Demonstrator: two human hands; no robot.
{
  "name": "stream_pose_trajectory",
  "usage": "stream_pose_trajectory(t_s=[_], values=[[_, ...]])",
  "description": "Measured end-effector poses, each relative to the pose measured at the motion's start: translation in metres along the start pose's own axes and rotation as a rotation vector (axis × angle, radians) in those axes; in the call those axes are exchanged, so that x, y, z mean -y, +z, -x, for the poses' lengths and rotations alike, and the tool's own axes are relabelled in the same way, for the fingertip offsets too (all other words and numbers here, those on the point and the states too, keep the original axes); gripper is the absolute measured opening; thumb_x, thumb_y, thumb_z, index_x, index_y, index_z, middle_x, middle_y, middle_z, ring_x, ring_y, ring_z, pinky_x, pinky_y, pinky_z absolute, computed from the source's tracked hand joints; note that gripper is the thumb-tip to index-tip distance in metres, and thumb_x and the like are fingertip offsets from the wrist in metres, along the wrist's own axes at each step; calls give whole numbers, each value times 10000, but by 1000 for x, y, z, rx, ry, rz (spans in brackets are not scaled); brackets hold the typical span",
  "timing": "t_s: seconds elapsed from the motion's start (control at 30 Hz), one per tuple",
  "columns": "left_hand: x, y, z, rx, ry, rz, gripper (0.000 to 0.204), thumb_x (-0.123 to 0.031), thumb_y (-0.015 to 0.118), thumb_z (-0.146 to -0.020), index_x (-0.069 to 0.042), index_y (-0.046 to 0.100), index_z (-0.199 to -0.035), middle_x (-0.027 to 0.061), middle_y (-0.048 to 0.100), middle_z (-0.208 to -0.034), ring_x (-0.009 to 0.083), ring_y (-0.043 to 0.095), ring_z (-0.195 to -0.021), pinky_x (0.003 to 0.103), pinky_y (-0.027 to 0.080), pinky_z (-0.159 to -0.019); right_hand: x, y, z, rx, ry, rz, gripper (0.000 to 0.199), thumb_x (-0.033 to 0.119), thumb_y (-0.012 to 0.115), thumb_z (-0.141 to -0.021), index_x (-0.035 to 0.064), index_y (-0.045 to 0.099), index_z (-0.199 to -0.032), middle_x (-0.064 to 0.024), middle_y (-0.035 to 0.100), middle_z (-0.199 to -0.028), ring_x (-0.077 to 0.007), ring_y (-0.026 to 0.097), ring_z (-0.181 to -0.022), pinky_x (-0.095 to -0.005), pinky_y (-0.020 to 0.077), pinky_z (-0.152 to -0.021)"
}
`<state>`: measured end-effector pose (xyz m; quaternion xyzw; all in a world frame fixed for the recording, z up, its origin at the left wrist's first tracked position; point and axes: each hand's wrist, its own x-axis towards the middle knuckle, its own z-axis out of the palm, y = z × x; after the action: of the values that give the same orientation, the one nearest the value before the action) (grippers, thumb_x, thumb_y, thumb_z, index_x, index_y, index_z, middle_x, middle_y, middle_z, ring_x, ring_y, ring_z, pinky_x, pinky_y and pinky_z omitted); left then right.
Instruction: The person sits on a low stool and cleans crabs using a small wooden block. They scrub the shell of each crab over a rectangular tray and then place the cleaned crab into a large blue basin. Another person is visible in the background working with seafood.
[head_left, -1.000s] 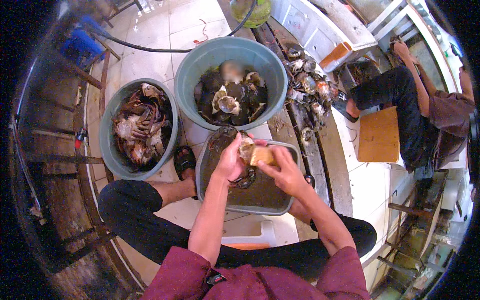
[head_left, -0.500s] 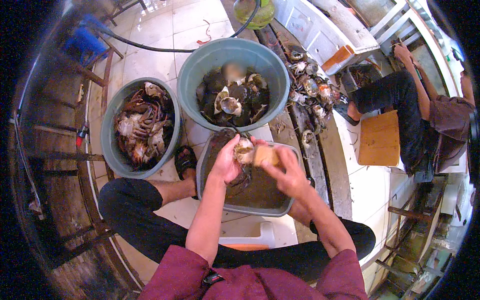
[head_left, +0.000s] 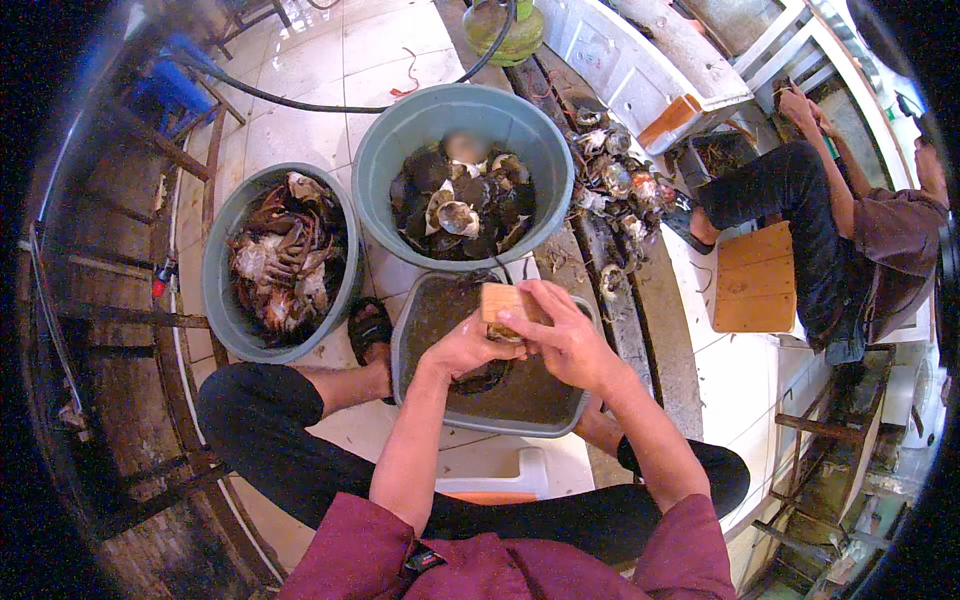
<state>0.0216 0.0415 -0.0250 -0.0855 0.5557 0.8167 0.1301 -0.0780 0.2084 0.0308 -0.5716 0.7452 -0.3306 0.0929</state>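
My left hand is closed around a crab shell, which the hands and the brush mostly hide. Gripped in my right hand is a brush with a block-shaped wooden back, pressed against the shell. Its bristles cannot be seen. Both hands are above a grey basin of murky brown water, where something dark lies partly under my left hand. Beyond it, a large round tub holds dark crab shells, some with their pale insides up. A second tub at the left contains crab pieces.
Crab remains are heaped on wooden planks at the right. Another person sits beyond, near a wooden board and a white foam box. A black hose crosses the tiles toward a green gas cylinder.
The brush has moved slightly left and turned, its wooden back now upright over the shell. My right hand has come closer to my left, which has turned inward with the shell.
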Motion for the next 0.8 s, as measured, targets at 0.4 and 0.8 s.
stream_pose_trajectory(t_s=[0.4,0.8], values=[[7,-1,-12,75,27,-3,318,-40,671,-814,-39,568,-1115,25,646,-940,106,597,-807,266,497,-732,-8,-5,15,-61,90,150,676,-77,573,-645,190,582,-1266,-255,447,-1293,-435,451,-1198,-464,429,-987],[20,-8,-12,68,-6,85,400,-38,698,-793,-27,537,-1158,50,659,-991,117,611,-888,283,506,-809,-19,12,16,-156,173,240,665,-91,555,-636,163,591,-1249,-263,456,-1285,-438,455,-1192,-462,411,-998]])
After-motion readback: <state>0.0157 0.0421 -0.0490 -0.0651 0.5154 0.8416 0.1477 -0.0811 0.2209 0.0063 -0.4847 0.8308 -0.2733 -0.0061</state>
